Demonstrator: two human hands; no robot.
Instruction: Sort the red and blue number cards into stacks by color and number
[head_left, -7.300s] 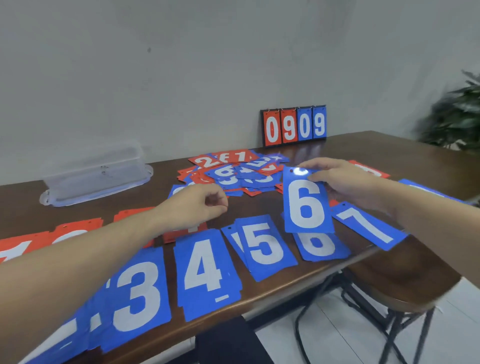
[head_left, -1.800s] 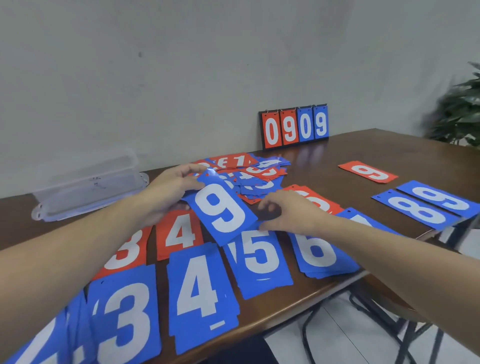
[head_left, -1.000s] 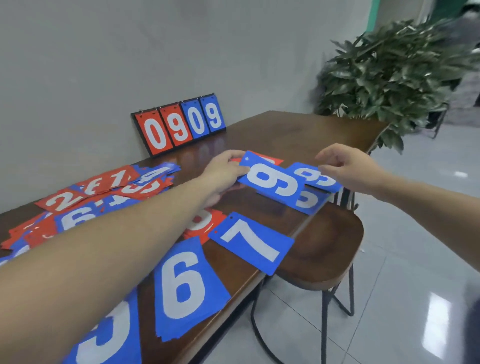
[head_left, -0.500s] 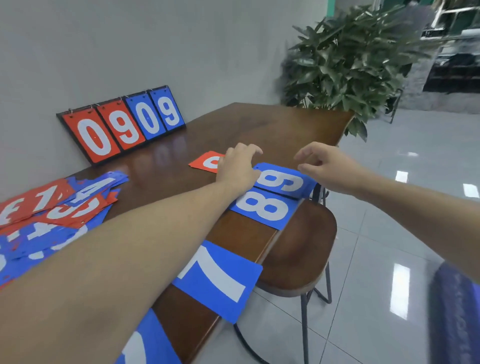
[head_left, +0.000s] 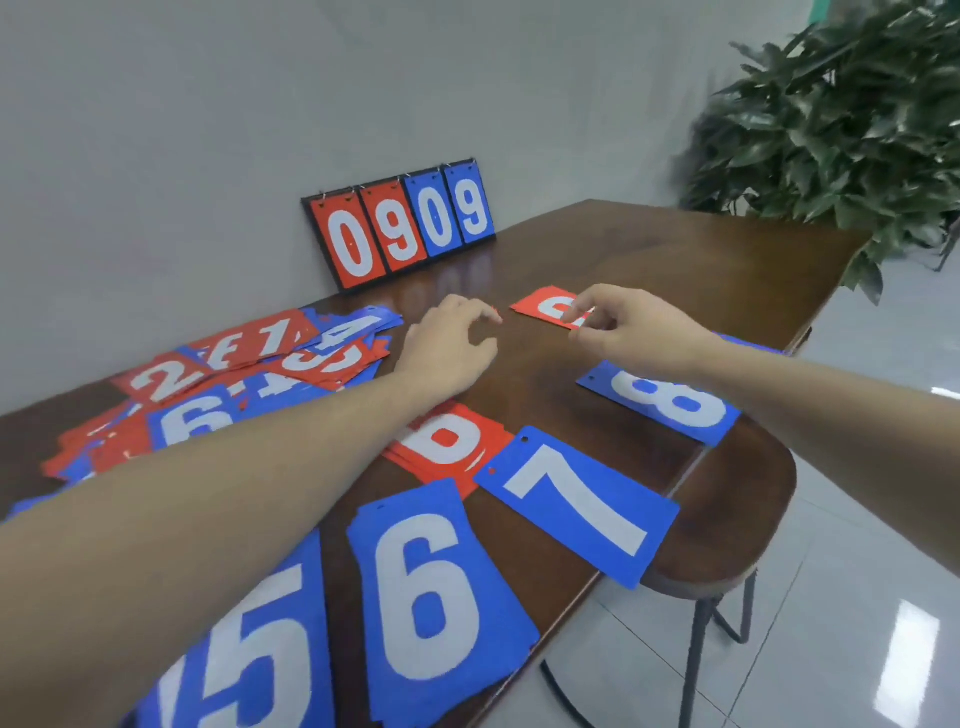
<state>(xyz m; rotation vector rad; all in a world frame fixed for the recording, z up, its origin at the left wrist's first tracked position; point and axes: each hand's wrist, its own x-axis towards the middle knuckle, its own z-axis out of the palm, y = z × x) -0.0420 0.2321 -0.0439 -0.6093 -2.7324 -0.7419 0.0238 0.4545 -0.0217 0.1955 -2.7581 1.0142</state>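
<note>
- Blue sorted cards run along the near table (head_left: 675, 249) edge: 5 (head_left: 249, 660), 6 (head_left: 431, 597), 7 (head_left: 576, 509), 8 (head_left: 670, 402); red 6 stack (head_left: 447, 441) lies behind the 7.
- Unsorted pile (head_left: 249, 374) of mixed red and blue cards sits left of centre, near left hand (head_left: 449, 348).
- Left hand: fingers loosely curled, holding nothing, over bare wood.
- Right hand (head_left: 628, 327): fingertips at the near edge of red card (head_left: 545, 306); pinching or only touching, cannot tell. Digit half hidden, likely 9.
- Risk: the 7 and 8 overhang the table edge above the stool (head_left: 737, 519); a forearm brush could knock them off.
- Risk: 6 and 9 look alike when turned; a misread would land a card on the wrong stack.
- Risk: right forearm passes over the 8 and could drag it askew.
</note>
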